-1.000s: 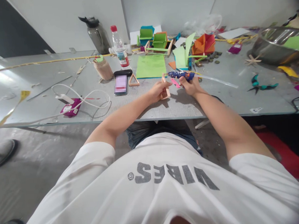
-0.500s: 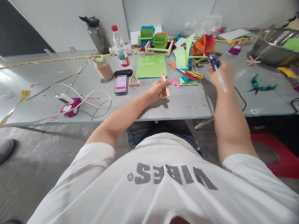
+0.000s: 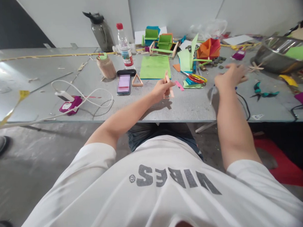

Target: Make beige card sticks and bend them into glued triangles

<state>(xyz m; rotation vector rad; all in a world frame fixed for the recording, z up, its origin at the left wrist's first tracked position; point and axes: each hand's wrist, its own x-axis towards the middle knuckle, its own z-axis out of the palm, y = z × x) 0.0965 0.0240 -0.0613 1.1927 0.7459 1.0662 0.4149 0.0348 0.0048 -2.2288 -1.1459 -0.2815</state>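
Observation:
My left hand is closed around a small frame of pale wooden sticks, held just above the table. My right hand hovers over the right part of the table, palm down, its fingers apart and slightly blurred. Beneath it lies a glue gun, mostly hidden, with its clear glue stick poking out on the left. Right of the fingertips are some crossed wooden sticks. A wooden stick triangle lies left of my left hand, and a pink strip lies to its right.
Green paper sheets, scissors and folded paper models lie further back. A phone, a bottle and a wooden cup stand left. Teal-handled pliers and a steel bowl are at right.
My right hand has let go of the glue gun, which now lies on the table, and has shifted slightly right with its fingers apart. My left hand keeps the stick frame in nearly the same place.

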